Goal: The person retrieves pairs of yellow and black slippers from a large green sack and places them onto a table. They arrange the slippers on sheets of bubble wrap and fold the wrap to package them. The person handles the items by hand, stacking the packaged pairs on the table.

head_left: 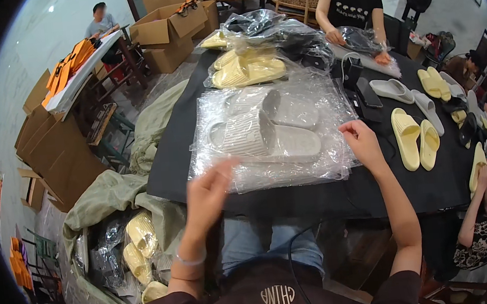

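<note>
A pair of light grey slides [298, 141] with ribbed straps lies in front of me in a clear plastic bag [327, 164], on top of a stack of more clear bags. My right hand [362, 140] is at the bag's right edge, its thumb and fingers pinched together on the film. Over the bag's near left corner is my left hand [214, 184], smeared by motion, so its finger pose is unclear. Just beyond the bag sits a pair of bagged yellow slides [247, 69].
Unbagged yellow slides [406, 136] and grey slides [393, 90] lie on the black table [370, 192] to the right. Across it, a person [352, 6] handles a bagged black item. At lower left, an open green sack [107, 194] holds bagged slides. Cardboard boxes [164, 28] stand far left.
</note>
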`<act>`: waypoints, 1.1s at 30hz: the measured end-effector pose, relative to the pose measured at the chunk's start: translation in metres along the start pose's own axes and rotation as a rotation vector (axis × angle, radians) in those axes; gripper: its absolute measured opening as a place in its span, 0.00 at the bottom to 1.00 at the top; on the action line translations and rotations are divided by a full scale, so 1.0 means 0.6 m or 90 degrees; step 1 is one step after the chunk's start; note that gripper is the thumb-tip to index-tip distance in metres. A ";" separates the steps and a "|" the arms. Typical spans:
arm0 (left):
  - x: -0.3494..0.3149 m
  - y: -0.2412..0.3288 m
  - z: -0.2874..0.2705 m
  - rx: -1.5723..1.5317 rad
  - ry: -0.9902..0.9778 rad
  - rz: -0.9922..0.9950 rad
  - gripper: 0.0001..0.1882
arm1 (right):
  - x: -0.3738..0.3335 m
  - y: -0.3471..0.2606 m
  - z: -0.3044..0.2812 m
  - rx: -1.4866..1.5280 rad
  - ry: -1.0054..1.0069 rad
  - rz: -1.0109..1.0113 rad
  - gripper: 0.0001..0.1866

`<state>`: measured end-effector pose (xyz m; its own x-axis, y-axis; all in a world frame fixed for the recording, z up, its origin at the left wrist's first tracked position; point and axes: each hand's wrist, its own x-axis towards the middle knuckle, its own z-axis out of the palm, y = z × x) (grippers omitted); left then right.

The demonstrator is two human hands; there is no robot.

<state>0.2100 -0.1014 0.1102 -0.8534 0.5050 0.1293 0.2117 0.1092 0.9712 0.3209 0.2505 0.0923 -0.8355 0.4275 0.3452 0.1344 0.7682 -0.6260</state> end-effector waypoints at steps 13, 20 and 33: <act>0.164 -0.208 -0.108 0.181 0.093 -0.072 0.20 | 0.018 -0.002 0.040 0.318 -0.357 0.292 0.22; 0.151 -0.174 -0.107 0.067 0.167 0.006 0.15 | 0.041 -0.016 0.026 0.659 -0.145 0.220 0.14; 0.115 -0.212 -0.120 0.010 0.111 -0.173 0.27 | 0.008 0.062 0.022 1.039 -0.421 0.327 0.21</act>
<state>0.0898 -0.1420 0.0102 -0.9484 0.3008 -0.0999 -0.0284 0.2334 0.9720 0.3152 0.2749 0.0614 -0.9868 -0.1028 -0.1250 0.1607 -0.7118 -0.6838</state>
